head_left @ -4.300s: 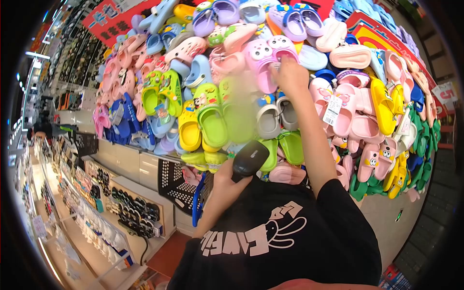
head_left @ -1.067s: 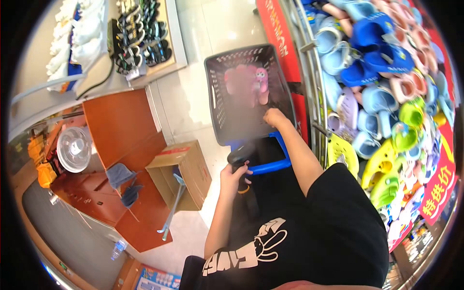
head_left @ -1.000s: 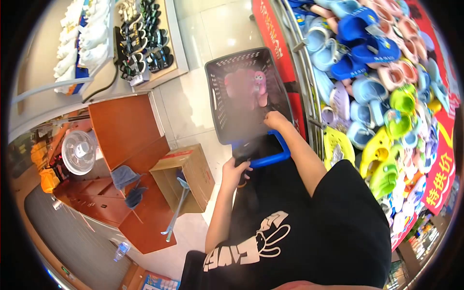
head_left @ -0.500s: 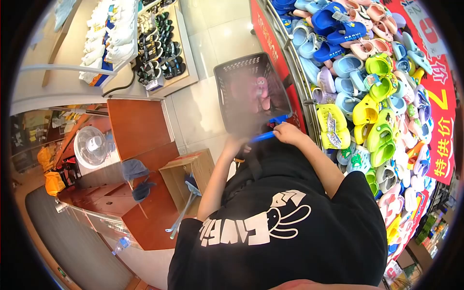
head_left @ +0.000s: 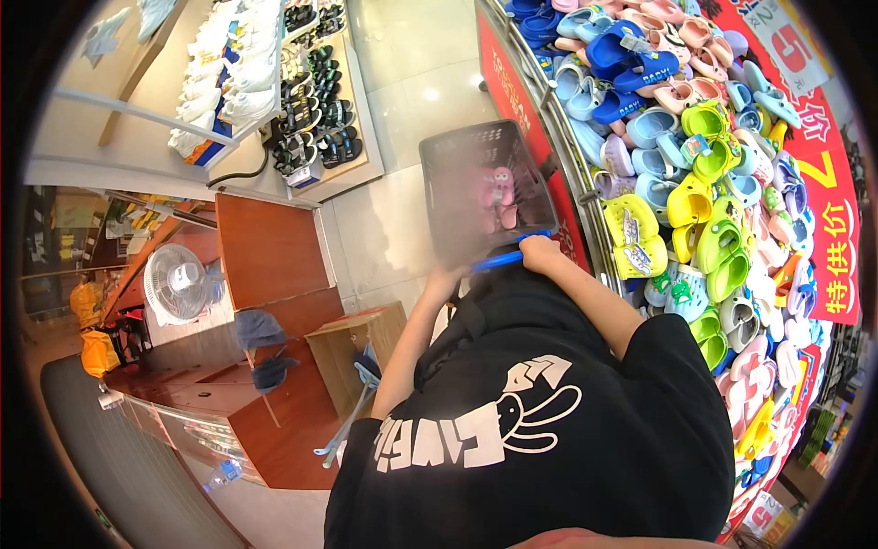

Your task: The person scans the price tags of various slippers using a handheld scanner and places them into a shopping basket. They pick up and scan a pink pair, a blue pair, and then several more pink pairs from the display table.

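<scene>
A dark grey shopping basket [head_left: 437, 188] is on the floor ahead of me, with a blue handle [head_left: 501, 260] on the side facing me. My right hand [head_left: 541, 253] is closed around the right end of this handle. At its left end, my left hand [head_left: 445, 280] is curled against the handle; a hazy smear partly covers its fingers. Inside the basket lies a pair of pink slippers [head_left: 499, 194], toward the right side. The basket's left part is blurred by the same haze.
Colourful clogs [head_left: 709, 206] fill a wire-edged display [head_left: 585, 197] with red signs close on my right. Sandals [head_left: 320, 119] and white shoes [head_left: 247, 78] sit on shelves at front left. A cardboard box [head_left: 343, 352], wooden counter [head_left: 270, 252] and fan [head_left: 176, 282] are at left.
The shelves, counter and basket appear slightly further right and lower in view. Both hands stay at the blue handle, and the slippers remain in the basket.
</scene>
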`<state>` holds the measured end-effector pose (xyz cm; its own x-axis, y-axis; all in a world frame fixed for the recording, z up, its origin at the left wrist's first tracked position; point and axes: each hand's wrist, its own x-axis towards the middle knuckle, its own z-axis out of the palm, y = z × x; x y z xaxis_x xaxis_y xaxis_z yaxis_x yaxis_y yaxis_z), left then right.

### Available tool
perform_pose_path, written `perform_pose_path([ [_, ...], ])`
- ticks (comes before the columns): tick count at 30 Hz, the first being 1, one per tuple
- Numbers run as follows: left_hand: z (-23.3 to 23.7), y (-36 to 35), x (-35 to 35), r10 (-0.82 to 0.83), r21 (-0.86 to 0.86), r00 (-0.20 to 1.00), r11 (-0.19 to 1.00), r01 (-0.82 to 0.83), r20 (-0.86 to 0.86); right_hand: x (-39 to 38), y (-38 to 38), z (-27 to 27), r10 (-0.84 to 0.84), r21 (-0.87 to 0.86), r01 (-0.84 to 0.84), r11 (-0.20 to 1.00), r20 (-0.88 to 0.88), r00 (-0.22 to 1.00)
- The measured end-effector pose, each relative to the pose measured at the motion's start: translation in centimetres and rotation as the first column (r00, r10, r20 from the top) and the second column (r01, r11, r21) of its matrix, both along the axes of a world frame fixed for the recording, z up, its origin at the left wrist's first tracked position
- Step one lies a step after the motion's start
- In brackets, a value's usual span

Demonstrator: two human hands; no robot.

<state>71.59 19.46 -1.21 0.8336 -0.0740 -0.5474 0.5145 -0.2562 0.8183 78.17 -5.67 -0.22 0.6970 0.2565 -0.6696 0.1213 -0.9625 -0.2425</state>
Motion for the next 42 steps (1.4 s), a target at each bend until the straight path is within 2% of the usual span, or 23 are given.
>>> perform_pose_path([
  [4,-1.1,1.1,-1.2,0.078,-0.073,0.992,0.994,-0.085,-0.102,0.3,0.0,-0.6,-0.008,-0.015,0.008,1.0,0.034,0.999],
  [6,-0.9,1.3,-1.6,0.197,-0.202,0.949,0.947,-0.249,-0.247,0.8,0.1,-0.9,0.005,-0.058,-0.001,0.998,0.081,0.997],
  [7,-0.7,1.5,-1.6,0.197,-0.203,0.948,0.946,-0.251,-0.251,1.1,0.1,-1.0,0.006,-0.06,-0.002,0.998,0.077,0.997],
  [9,-0.3,2.1,-1.5,0.256,-0.242,0.929,0.916,-0.321,-0.266,1.9,0.4,-1.0,0.02,-0.083,-0.001,0.997,0.228,0.974],
  [12,0.4,2.9,-1.3,0.31,-0.259,0.914,0.89,-0.376,-0.262,3.6,0.7,-0.2,0.028,-0.072,-0.01,0.997,0.244,0.969],
  [18,-0.5,4.5,-1.6,0.283,-0.24,0.878,0.888,-0.392,-0.387,7.3,1.9,-0.2,0.017,-0.085,0.009,0.996,0.307,0.952],
  [21,-0.5,4.7,-1.1,0.324,-0.219,0.875,0.882,-0.417,-0.36,9.4,2.5,-0.5,0.011,-0.076,0.016,0.997,0.35,0.937],
  [25,-0.3,5.6,0.6,0.293,-0.24,0.869,0.881,-0.408,-0.399,12.2,3.7,-0.9,0.0,-0.081,0.03,0.996,0.343,0.939],
  [31,0.9,7.1,6.1,0.291,-0.249,0.872,0.88,-0.405,-0.393,17.4,6.3,-0.7,-0.014,-0.1,0.047,0.994,0.309,0.951],
  [33,1.5,7.6,8.8,0.266,-0.237,0.922,0.912,-0.336,-0.281,19.1,7.2,-0.5,-0.025,-0.077,0.052,0.996,0.321,0.947],
  [38,4.6,8.7,17.2,0.282,-0.169,0.924,0.929,-0.331,-0.257,25.5,9.9,-0.6,-0.063,-0.079,0.09,0.993,0.287,0.956],
  [40,4.8,8.6,20.8,0.353,-0.242,0.901,0.878,-0.412,-0.252,28.0,10.5,-0.4,-0.055,-0.098,0.084,0.992,0.267,0.962],
  [42,4.4,8.8,24.1,0.365,-0.282,0.902,0.862,-0.421,-0.23,30.4,11.4,-0.2,-0.056,-0.115,0.087,0.99,0.249,0.967],
])
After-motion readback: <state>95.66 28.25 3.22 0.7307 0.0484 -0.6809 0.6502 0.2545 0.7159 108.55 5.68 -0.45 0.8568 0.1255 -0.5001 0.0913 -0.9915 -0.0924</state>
